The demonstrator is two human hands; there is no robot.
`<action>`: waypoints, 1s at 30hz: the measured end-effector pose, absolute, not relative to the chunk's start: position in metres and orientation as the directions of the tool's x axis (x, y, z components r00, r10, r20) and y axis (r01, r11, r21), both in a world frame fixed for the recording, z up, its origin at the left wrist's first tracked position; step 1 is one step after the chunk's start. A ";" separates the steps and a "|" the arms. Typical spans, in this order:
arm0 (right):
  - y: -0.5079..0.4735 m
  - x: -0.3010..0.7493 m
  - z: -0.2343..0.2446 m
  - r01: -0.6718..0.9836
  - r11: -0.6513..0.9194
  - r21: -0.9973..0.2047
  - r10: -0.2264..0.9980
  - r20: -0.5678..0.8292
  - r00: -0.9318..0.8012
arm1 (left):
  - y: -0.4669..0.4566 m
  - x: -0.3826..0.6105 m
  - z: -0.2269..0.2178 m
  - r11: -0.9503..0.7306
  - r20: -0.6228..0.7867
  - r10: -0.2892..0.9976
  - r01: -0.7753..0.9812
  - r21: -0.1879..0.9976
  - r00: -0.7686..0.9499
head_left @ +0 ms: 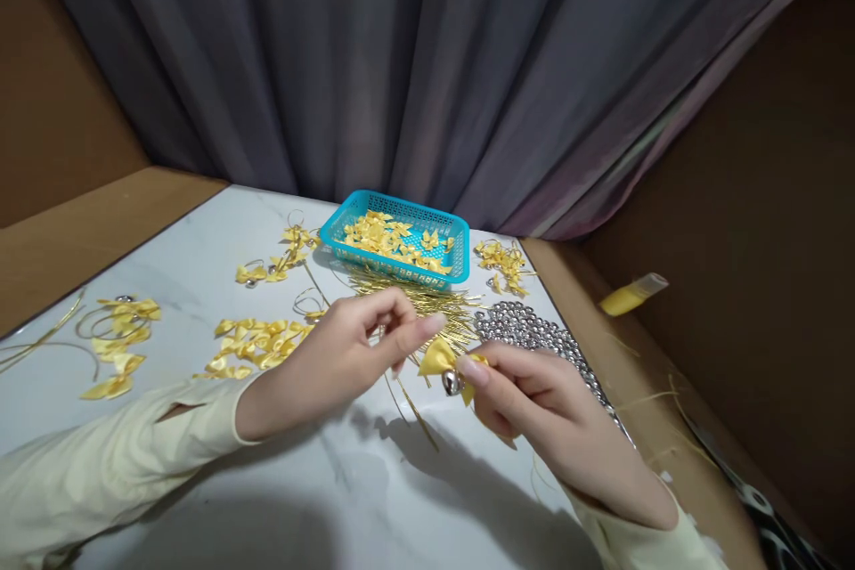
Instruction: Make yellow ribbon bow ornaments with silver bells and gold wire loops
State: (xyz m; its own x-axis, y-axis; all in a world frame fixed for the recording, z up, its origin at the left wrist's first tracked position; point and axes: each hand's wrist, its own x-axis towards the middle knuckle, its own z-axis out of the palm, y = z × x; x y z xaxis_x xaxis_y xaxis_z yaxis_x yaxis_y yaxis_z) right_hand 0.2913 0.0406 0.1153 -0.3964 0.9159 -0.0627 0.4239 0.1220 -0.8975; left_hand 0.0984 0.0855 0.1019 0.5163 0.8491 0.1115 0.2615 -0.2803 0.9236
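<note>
The right hand [548, 396] pinches the bow [436, 358], best kept steady with its bell [451, 383]; at the bow's nine o'clock, the left hand [347, 347] curls, any hold indiscernible.

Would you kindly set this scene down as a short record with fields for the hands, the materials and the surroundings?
Right hand: holds a yellow bow with a silver bell
Left hand: beside that bow; whether it grips anything is unclear
Basket: turquoise, with loose bows inside
Gold wires: scattered in front of the basket
Pile of bells: silver, right of the wires
Table: white
Backdrop: dark curtain
</note>
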 end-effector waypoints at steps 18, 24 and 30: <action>0.034 0.290 0.111 0.504 0.312 -0.805 0.912 0.104 -0.398 | 0.082 0.101 0.101 0.107 -0.088 0.646 0.024 0.994 0.758; 0.036 0.290 0.111 0.502 0.306 -0.809 0.911 0.095 -0.402 | 0.082 0.101 0.095 0.026 -0.007 0.705 -0.016 1.000 0.709; 0.037 0.291 0.109 0.473 0.272 -0.838 0.917 0.076 -0.393 | 0.087 0.102 0.094 0.023 0.007 0.695 -0.032 0.999 0.719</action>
